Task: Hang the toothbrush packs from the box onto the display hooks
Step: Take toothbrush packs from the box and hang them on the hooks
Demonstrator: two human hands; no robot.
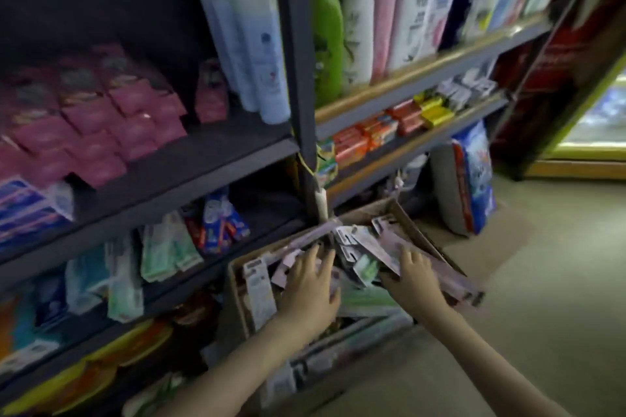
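Observation:
A brown cardboard box (403, 213) sits on the floor against the shelving, filled with several toothbrush packs (355, 249) lying loose. My left hand (310, 284) rests flat on the packs in the box's left half, fingers spread and straight. My right hand (411, 272) lies on a pale pink pack (389, 252) toward the box's right side; the blur hides whether its fingers curl round it. More toothbrush packs (169, 252) hang on the low shelf level to the left.
Dark metal shelving holds pink boxes (91, 122), tall bottles (250, 41), soap bars (379, 132) and a green bottle (327, 41). A blue-and-white sack (474, 176) leans right of the box. Open floor (542, 298) lies to the right. A lit cooler stands far right.

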